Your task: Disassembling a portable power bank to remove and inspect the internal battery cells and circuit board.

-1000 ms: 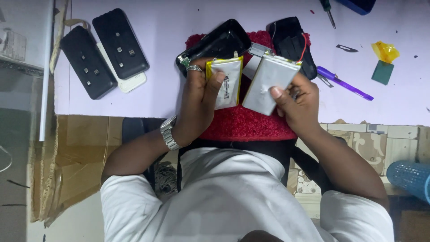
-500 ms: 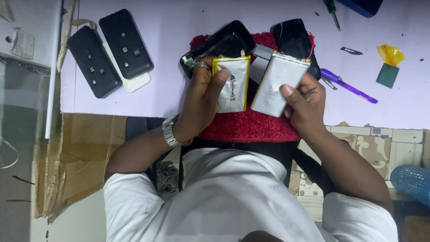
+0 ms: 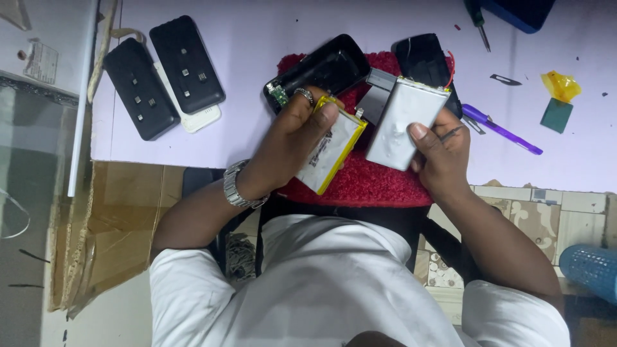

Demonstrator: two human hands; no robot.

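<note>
Head view: left hand (image 3: 289,132) grips a yellow-edged battery pouch (image 3: 331,154), right hand (image 3: 440,151) grips a silver battery pouch (image 3: 405,122) — side by side, long axes tilted, over the red mat (image 3: 366,183) on the counter (image 3: 257,45).

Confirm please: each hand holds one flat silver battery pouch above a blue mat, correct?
Not quite. The head view shows the mat is red, not blue. The left hand and right hand do each hold one flat silver battery pouch above it.
</note>
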